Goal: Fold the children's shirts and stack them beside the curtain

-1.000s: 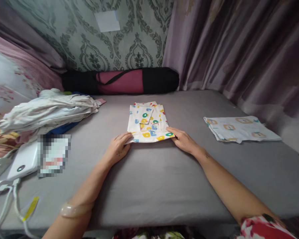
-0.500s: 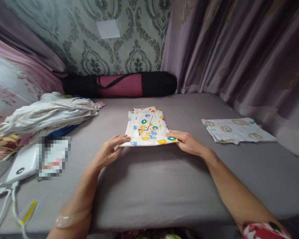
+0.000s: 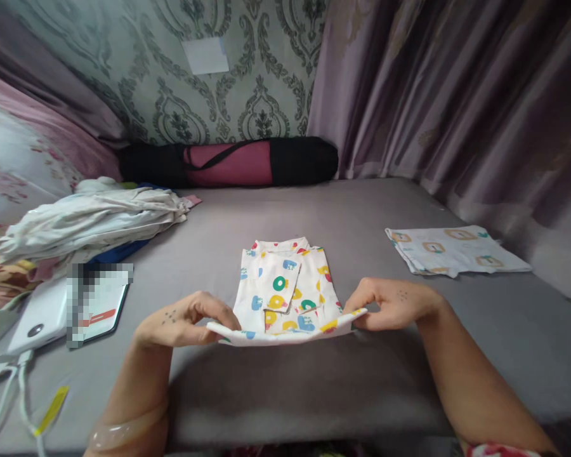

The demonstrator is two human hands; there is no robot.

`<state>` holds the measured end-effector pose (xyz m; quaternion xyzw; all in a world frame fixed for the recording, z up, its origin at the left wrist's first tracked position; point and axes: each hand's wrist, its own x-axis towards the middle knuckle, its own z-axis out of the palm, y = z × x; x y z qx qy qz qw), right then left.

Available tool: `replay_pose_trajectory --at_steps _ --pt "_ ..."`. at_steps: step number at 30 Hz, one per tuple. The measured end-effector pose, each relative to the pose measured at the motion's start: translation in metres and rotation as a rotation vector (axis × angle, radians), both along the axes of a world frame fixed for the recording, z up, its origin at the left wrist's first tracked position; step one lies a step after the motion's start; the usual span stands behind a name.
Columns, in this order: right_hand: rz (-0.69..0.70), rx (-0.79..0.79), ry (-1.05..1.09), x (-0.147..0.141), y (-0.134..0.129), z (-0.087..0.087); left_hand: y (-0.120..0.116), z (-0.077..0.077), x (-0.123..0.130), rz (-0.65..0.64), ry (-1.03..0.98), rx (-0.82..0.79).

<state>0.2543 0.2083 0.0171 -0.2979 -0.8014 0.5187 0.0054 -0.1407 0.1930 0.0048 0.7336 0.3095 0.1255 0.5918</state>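
Note:
A small white shirt (image 3: 252,289) printed with colourful shapes lies folded on the grey sheet, its collar pointing away from me and its sleeves folded in over the middle. My left hand (image 3: 190,320) pinches the left corner of its near edge between thumb and fingers. At the right corner of that edge, my right hand (image 3: 385,304) grips the cloth the same way. Held between both hands, the near edge is lifted and sags slightly in the middle.
Folded white printed cloth (image 3: 457,249) lies at the right. Crumpled clothes (image 3: 95,216), a white power bank (image 3: 40,317) with cables and a partly blurred phone (image 3: 105,311) are at the left. A black and maroon long bag (image 3: 233,162) rests against the wall.
Both hands have drawn the shirt nearer to me and lifted its near edge. My fingers, flatter on the cloth before, now pinch its corners. Other things stay put.

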Motion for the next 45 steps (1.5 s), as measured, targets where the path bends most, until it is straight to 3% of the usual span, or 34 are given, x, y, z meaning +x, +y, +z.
replay_pose_trajectory --at_steps 2,4,9,12,14,19,23,26,34,39,45 --pt "0.024 -0.016 0.012 0.001 0.004 -0.001 0.0 -0.003 -0.001 0.064 0.016 -0.007" --pt "-0.065 0.016 0.037 0.001 0.009 -0.003 0.003 -0.01 0.0 0.221 0.018 0.014" --pt "-0.504 0.037 0.191 -0.012 0.029 -0.016 0.022 -0.031 0.017 0.731 -0.134 -0.007" --pt "-0.743 0.089 0.243 -0.027 0.045 -0.032 0.035 -0.036 0.035 0.89 -0.151 -0.026" --pt "-0.855 0.216 0.172 -0.038 0.057 -0.045 0.046 -0.04 0.045 0.95 -0.12 -0.007" --pt "-0.952 0.536 -0.28 -0.059 0.077 -0.064 0.075 -0.064 0.056 1.042 0.033 0.246" --pt "-0.953 0.582 -0.482 -0.071 0.078 -0.064 0.088 -0.081 0.061 1.056 0.315 0.484" --pt "-0.953 0.605 -0.55 -0.077 0.072 -0.064 0.089 -0.086 0.067 1.029 0.459 0.576" --pt "-0.985 0.616 -0.692 -0.091 0.063 -0.071 0.084 -0.086 0.077 1.014 0.76 0.586" --pt "-0.995 0.608 -0.7 -0.092 0.064 -0.072 0.083 -0.084 0.08 0.981 0.803 0.61" --pt "-0.947 0.582 -0.716 -0.083 0.072 -0.064 0.078 -0.078 0.076 1.098 0.75 0.629"
